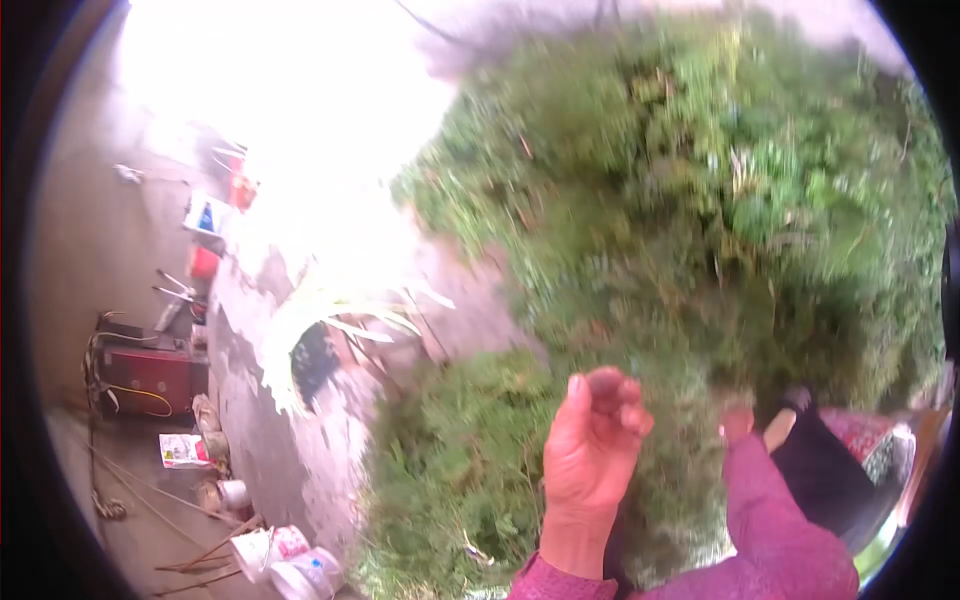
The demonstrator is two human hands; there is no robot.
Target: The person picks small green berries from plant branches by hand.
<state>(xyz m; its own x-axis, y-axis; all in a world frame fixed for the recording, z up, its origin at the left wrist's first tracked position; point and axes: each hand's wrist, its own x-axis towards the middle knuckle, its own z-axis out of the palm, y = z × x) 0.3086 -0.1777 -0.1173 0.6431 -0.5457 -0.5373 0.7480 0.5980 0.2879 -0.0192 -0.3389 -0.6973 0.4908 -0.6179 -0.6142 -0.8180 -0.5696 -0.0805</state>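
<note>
My left hand (594,445) is raised in front of the leafy greens, palm turned up. Its fingers curl loosely, apart from the thumb, and nothing shows in them. Farther right, my right hand (738,424) reaches to the near edge of a big heap of green leafy plants (690,190); its fingers are blurred, and I cannot tell what they hold. A smaller pile of the same greens (455,450) lies to the left of my left hand. Both of my sleeves are purple.
Pale stems (345,320) lie by a dark round opening on the concrete floor (270,400). Along the wall at left are a dark red box (150,380) with wires, thin sticks (205,555) and white buckets (305,572). Glare washes out the upper left.
</note>
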